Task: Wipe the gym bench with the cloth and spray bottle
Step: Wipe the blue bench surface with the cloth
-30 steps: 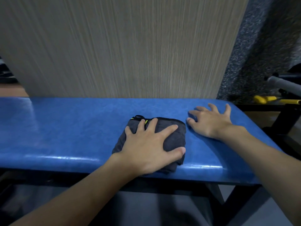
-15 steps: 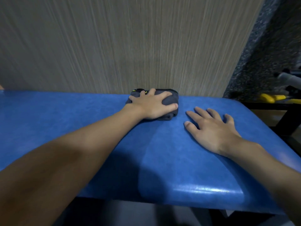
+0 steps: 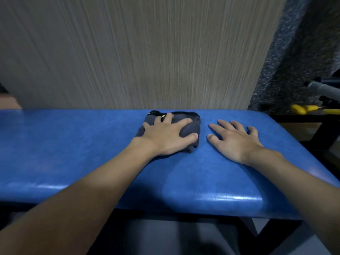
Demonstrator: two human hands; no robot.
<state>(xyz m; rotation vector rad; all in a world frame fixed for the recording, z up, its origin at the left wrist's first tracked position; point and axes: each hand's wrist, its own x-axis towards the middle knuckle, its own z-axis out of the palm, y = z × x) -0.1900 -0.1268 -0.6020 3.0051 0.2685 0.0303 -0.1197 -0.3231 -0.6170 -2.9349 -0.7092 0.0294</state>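
Pressing the cloth (image 3: 192,119) with our left hand (image 3: 165,139), fingers (image 3: 184,123) spread, likely for wide contact, we brace the right hand (image 3: 237,142), also spread, at 3 o'clock.

The left hand (image 3: 168,139) slid the dark cloth (image 3: 191,119) from the near edge of the blue tabletop (image 3: 73,144) across to its far edge. It then drew the cloth a little way back toward the person.

Gym: blue padded bench (image 3: 73,153), black steel frame (image 3: 294,118), speckled rubber mat (image 3: 279,61), grey-gripped bar (image 3: 323,90).
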